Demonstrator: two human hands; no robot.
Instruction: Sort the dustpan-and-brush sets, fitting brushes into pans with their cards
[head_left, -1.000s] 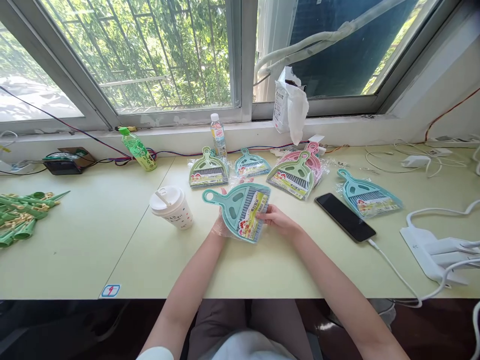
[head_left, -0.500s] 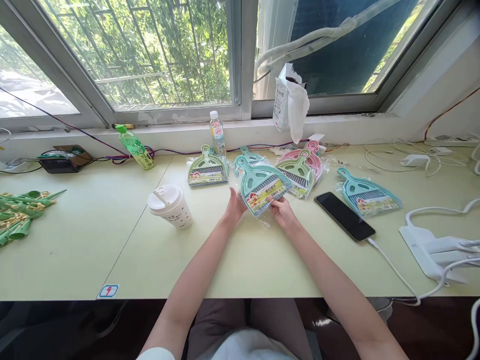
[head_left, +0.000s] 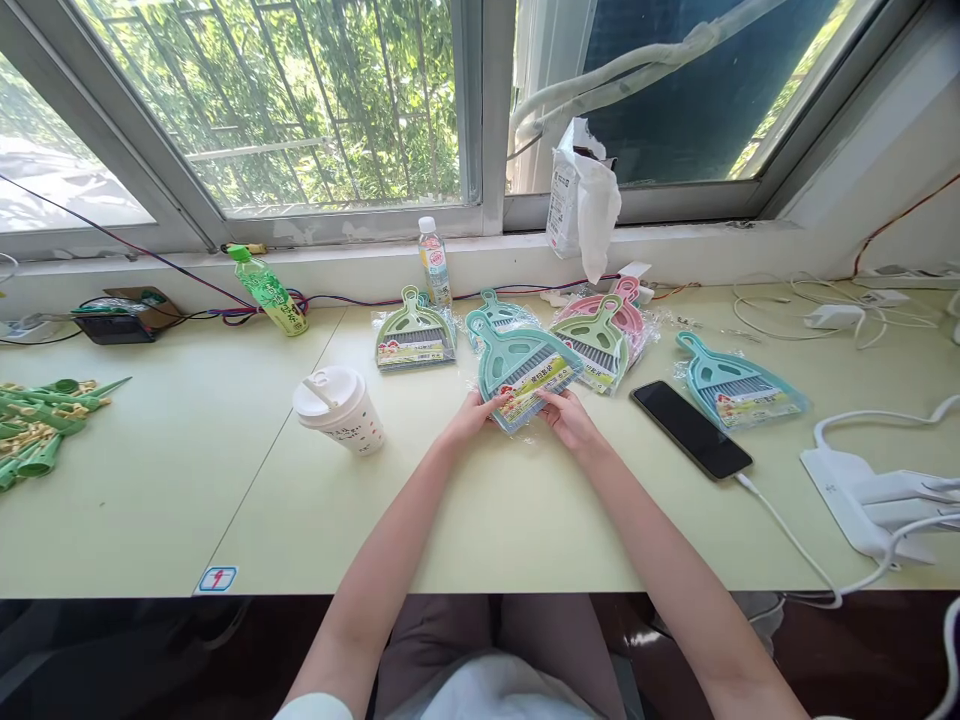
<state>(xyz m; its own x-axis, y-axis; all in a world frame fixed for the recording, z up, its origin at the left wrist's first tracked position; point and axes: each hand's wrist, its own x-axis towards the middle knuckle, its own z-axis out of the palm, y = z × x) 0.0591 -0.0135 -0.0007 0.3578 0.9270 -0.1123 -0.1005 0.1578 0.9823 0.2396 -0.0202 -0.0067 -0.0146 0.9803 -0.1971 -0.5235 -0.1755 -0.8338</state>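
Between my hands is a teal mini dustpan and brush set (head_left: 526, 368) in clear plastic wrap with a yellow label, its handle pointing away from me. My left hand (head_left: 474, 415) grips its lower left edge, thumb over the front. My right hand (head_left: 568, 416) pinches its lower right corner. Just behind it lie another teal set (head_left: 501, 312), a green set (head_left: 602, 338) and a pink set (head_left: 626, 310), partly overlapping. A further green set (head_left: 415, 335) lies to the left, and a teal set (head_left: 739, 385) to the right.
A lidded paper cup (head_left: 349, 420) stands left of my hands. A black phone (head_left: 690, 430) on a charging cable and a white power strip (head_left: 847, 500) are on the right. Bottles (head_left: 271, 292) and a tissue pack (head_left: 577, 205) are at the back. Green cone-shaped pieces (head_left: 45, 430) lie far left.
My left hand has shifted its hold, and its thumb now lies over the front of the package. The dustpan set has moved slightly left.
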